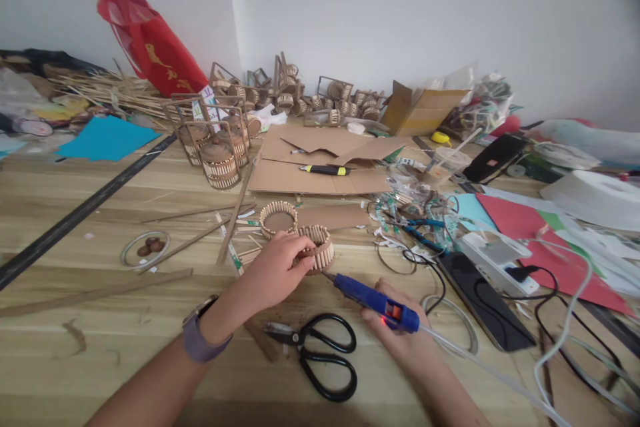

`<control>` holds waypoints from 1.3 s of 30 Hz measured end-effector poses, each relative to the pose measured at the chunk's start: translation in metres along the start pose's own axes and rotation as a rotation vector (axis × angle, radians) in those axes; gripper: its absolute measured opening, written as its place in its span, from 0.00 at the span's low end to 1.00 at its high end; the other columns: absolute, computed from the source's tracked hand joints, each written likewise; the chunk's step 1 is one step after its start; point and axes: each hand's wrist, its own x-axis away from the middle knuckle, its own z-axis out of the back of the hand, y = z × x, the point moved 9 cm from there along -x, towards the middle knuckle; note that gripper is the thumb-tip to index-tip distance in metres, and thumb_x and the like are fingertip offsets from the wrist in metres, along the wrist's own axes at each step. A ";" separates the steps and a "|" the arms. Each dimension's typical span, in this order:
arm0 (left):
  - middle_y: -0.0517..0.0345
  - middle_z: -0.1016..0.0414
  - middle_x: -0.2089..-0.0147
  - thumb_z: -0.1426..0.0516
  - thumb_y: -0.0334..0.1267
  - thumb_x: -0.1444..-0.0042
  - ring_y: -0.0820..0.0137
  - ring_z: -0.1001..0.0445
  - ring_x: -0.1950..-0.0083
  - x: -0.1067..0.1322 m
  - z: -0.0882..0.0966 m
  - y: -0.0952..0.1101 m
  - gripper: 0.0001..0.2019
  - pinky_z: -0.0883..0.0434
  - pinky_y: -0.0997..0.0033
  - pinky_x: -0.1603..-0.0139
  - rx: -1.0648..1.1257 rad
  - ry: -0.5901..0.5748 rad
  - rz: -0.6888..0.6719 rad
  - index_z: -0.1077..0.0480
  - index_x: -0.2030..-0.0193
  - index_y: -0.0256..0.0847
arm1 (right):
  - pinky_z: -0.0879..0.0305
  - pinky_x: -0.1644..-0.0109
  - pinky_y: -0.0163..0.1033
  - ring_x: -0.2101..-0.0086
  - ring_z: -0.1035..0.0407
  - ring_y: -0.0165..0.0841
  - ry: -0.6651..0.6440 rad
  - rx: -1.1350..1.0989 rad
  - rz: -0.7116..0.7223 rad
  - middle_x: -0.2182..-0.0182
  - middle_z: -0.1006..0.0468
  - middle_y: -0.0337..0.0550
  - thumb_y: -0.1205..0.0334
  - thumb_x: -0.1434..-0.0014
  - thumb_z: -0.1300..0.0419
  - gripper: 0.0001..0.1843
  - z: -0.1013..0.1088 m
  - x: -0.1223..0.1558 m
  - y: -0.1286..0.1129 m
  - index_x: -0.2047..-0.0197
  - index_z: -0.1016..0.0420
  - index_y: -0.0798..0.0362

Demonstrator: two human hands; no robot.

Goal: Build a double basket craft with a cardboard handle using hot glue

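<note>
My left hand (275, 270) is closed around a small round basket of wooden sticks (318, 247), holding it on the wooden table (75, 267). My right hand (400, 337) grips a blue hot glue gun (373, 300), its nozzle touching the basket's lower side. A second stick ring with a cardboard base (279, 217) lies just behind the left hand. Black scissors (320, 350) lie on the table between my forearms.
Cardboard sheets (320, 160) with a yellow utility knife (325, 170) lie behind. Finished stick lanterns (217, 150) stand at back left, beside a red bag (150, 40). Cables, a power strip (493, 257), pliers and coloured paper crowd the right side. A metal ring with small brown pieces (146, 248) lies left.
</note>
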 end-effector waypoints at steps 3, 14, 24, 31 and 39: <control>0.56 0.24 0.60 0.47 0.33 0.38 0.61 0.30 0.51 -0.001 0.000 0.002 0.06 0.33 0.61 0.51 -0.002 -0.001 -0.013 0.29 0.61 0.42 | 0.44 0.75 0.35 0.78 0.39 0.30 0.002 0.012 0.000 0.80 0.39 0.33 0.46 0.38 0.44 0.22 0.001 -0.001 -0.002 0.78 0.44 0.48; 0.55 0.24 0.60 0.47 0.32 0.38 0.61 0.30 0.51 -0.001 -0.002 0.000 0.06 0.32 0.61 0.51 -0.021 0.018 -0.018 0.28 0.62 0.42 | 0.42 0.75 0.35 0.78 0.36 0.31 -0.005 0.187 0.133 0.81 0.34 0.36 0.47 0.39 0.42 0.20 0.003 0.000 -0.009 0.76 0.39 0.48; 0.54 0.24 0.58 0.46 0.31 0.38 0.59 0.31 0.50 0.005 -0.010 0.005 0.06 0.33 0.58 0.49 -0.118 0.026 -0.061 0.28 0.60 0.42 | 0.37 0.74 0.39 0.76 0.31 0.36 0.148 -0.176 -0.477 0.78 0.26 0.41 0.39 0.46 0.39 0.20 0.029 -0.004 0.072 0.72 0.27 0.49; 0.51 0.24 0.54 0.46 0.29 0.38 0.57 0.32 0.46 0.026 -0.046 0.006 0.08 0.32 0.53 0.44 -0.380 -0.053 -0.191 0.27 0.56 0.41 | 0.27 0.64 0.41 0.64 0.24 0.38 -0.215 -0.795 -0.731 0.58 0.19 0.46 0.61 0.60 0.27 0.26 -0.020 -0.016 0.076 0.55 0.24 0.49; 0.50 0.25 0.54 0.49 0.30 0.37 0.59 0.29 0.49 0.061 0.004 -0.034 0.09 0.30 0.53 0.45 -0.333 0.224 -0.010 0.28 0.56 0.40 | 0.35 0.73 0.33 0.66 0.26 0.35 -0.057 -0.884 -0.657 0.61 0.20 0.45 0.60 0.60 0.27 0.23 -0.024 -0.036 0.094 0.58 0.23 0.49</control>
